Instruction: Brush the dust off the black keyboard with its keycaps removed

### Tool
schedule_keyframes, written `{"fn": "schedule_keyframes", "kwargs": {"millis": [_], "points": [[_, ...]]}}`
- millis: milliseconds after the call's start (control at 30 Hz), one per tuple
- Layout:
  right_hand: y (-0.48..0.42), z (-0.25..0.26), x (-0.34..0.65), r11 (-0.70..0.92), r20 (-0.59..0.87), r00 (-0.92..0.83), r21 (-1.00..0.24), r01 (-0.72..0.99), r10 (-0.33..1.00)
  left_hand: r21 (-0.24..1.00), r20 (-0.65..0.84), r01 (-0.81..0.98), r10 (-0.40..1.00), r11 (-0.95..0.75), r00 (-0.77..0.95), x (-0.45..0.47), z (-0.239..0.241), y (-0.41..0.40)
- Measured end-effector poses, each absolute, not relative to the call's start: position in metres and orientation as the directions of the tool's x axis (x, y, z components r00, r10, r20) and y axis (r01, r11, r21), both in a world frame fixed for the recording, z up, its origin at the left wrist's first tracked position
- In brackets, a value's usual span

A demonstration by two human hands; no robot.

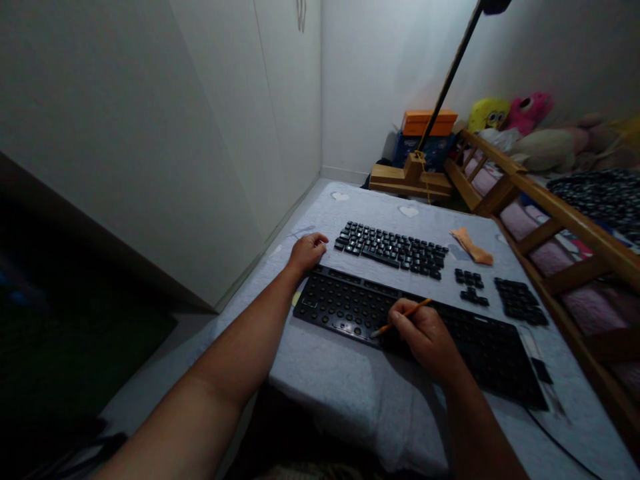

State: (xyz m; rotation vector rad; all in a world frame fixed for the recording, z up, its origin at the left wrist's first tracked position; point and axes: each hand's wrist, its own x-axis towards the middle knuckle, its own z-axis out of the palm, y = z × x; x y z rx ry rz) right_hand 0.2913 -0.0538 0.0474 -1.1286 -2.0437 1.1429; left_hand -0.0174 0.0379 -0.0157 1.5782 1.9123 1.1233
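Observation:
A black keyboard base (345, 310), stripped of its keycaps, lies across the cloth-covered table in front of me. My right hand (425, 337) is closed around a thin orange-handled brush (407, 312), slanted so its pale tip meets the base near the front edge. My left hand (307, 253) rests by the base's far left corner, fingers loosely bent and holding nothing; whether it touches the base is hard to see. Beyond the base, loose black keycaps (393, 247) lie in keyboard order. Smaller keycap groups (469, 279) and number-pad keycaps (520, 300) sit to the right.
An orange cloth (473, 247) lies at the table's far right. Metal tweezers-like tools (543, 370) are beside the base's right end, where a cable (560, 440) runs off. A wooden bed rail (550, 193) borders the right, a white wardrobe (240, 133) the left.

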Motion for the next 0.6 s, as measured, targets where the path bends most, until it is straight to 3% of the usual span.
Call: {"fn": "schedule_keyframes", "kwargs": {"millis": [367, 600], "points": [[-0.054, 0.045, 0.293, 0.156, -0.023, -0.535, -0.946, 0.286, 0.844, 0.781, 0.183, 0.624, 0.948, 0.019, -0.259, -0.018, -0.015, 0.038], [-0.058, 0.044, 0.277, 0.285, 0.110, -0.447, -0.893, 0.348, 0.888, 0.781, 0.186, 0.625, 0.947, 0.018, -0.260, -0.018, -0.016, 0.038]]}}
